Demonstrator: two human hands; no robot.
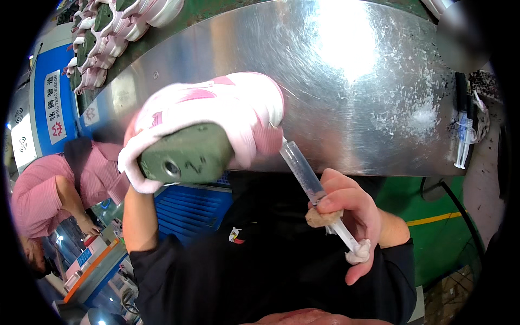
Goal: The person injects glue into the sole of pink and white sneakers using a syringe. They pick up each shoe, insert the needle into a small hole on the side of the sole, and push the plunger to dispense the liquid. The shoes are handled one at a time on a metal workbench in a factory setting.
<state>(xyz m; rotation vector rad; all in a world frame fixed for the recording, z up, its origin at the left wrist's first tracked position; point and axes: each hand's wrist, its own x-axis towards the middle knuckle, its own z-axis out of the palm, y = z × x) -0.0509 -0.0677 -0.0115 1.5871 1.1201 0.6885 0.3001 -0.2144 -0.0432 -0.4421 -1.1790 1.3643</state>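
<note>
My left hand [136, 196] holds up a pink and white shoe [216, 108] fitted on a dark green last [187, 157]; the fingers are hidden behind the shoe. My right hand [352, 214] grips a clear plastic syringe [303, 170]. The syringe tip touches the shoe's edge near the heel. A small brownish lump [323, 218] sits between the thumb and fingers, and a white wad [360, 252] wraps the plunger end.
A scratched steel tabletop [346, 97] lies behind the shoe. Several pink and white shoes [108, 38] line up at the top left. More syringes and pens [465, 130] rest at the table's right edge. A person in a pink striped shirt [43, 195] bends at the left.
</note>
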